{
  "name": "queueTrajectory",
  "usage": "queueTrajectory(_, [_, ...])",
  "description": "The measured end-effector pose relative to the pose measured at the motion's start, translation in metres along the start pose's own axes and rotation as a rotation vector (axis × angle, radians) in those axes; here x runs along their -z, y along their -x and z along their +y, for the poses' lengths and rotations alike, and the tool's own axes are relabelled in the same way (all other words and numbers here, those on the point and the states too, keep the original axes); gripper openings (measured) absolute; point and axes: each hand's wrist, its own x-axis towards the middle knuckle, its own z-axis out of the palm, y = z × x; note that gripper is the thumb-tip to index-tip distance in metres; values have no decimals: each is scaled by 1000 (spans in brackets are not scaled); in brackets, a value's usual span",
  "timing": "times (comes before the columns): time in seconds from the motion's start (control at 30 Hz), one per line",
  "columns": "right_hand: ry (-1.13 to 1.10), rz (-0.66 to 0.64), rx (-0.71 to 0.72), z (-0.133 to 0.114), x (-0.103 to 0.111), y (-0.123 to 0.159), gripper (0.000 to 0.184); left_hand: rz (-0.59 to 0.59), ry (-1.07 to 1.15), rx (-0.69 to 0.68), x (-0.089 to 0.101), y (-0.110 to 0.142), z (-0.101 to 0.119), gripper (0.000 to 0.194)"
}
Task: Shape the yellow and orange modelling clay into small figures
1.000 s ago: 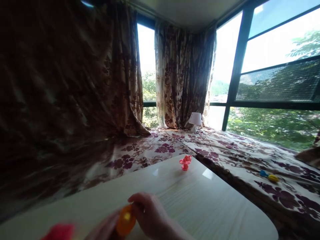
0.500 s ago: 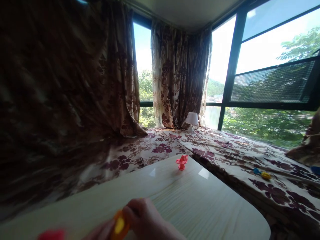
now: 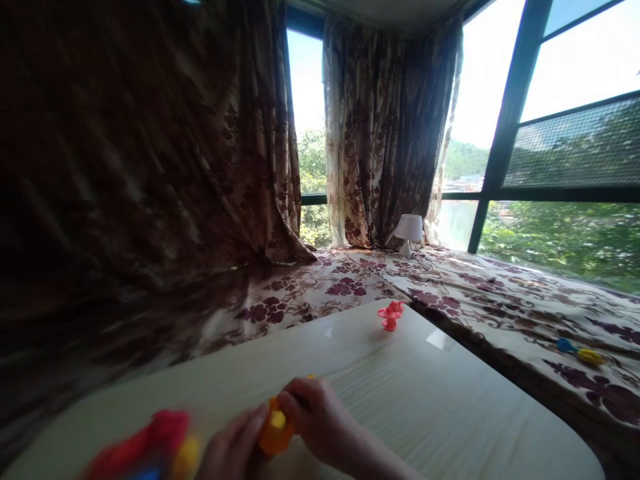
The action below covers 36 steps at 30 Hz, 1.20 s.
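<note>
Near the table's front edge, my left hand (image 3: 234, 441) and my right hand (image 3: 323, 421) are both closed on a small orange toy piece with a yellow centre (image 3: 275, 430). My left fingers grip its left side, while the right thumb and fingers pinch it from the upper right. Just past my right knuckles a tiny yellow bit (image 3: 311, 377) shows; whether it belongs to the held piece I cannot tell. Left of my left hand lies a blurred red thing (image 3: 143, 443), with a yellow part (image 3: 186, 457) and some blue beside it.
A pinkish-red toy (image 3: 390, 315) stands at the far corner of the pale wood-grain table (image 3: 440, 400). Beyond, a flower-patterned cover (image 3: 345, 288) carries a white lamp (image 3: 409, 230) and a blue-and-yellow toy (image 3: 587, 355). Curtains (image 3: 380, 133) hang by the windows.
My view has swung left and slightly down, bringing more of the red thing into sight. Both hands still hold the orange piece, whose yellow centre now shows more face-on.
</note>
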Motion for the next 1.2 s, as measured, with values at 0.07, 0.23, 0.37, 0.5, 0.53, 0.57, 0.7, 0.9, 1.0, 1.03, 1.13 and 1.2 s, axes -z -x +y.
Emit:
queueTrajectory(0.07, [-33, -8, -18, 1, 1, -1, 25, -38, -4, 7, -1, -2, -2, 31])
queueTrajectory(0.23, [-113, -20, -70, 5, 9, -6, 31, 57, 83, 43, -5, 1, 4, 37])
queueTrajectory(0.37, [-119, -66, -62, 4, 13, -6, 28, 120, 93, 59, -5, 2, 6, 40])
queueTrajectory(0.5, [-95, -114, -74, 2, 12, -4, 30, 85, 141, 58, -4, 2, 5, 40])
queueTrajectory(0.53, [-91, -102, -77, 2, 11, -4, 30, 69, 150, 53, -5, 3, 5, 39])
queueTrajectory(0.57, [-93, -92, -79, 2, 10, -4, 29, 57, 157, 47, -5, 3, 5, 38])
queueTrajectory(0.7, [-166, -103, -71, 1, 7, -3, 26, 25, 229, 47, -9, 8, 14, 31])
queueTrajectory(0.9, [-252, -100, -90, -4, 10, -2, 24, -84, 552, 213, -13, 15, 25, 26])
queueTrajectory(1.0, [-242, -68, -56, -4, 13, -4, 23, -101, 513, 230, -13, 14, 23, 25])
queueTrajectory(1.03, [-232, -52, -48, -3, 14, -4, 23, -98, 481, 213, -13, 14, 23, 26])
queueTrajectory(1.13, [-225, -42, -39, -3, 14, -5, 22, -100, 402, 174, -12, 13, 23, 29])
queueTrajectory(1.2, [-231, -50, -40, -4, 13, -4, 20, -114, 364, 168, -12, 14, 25, 30])
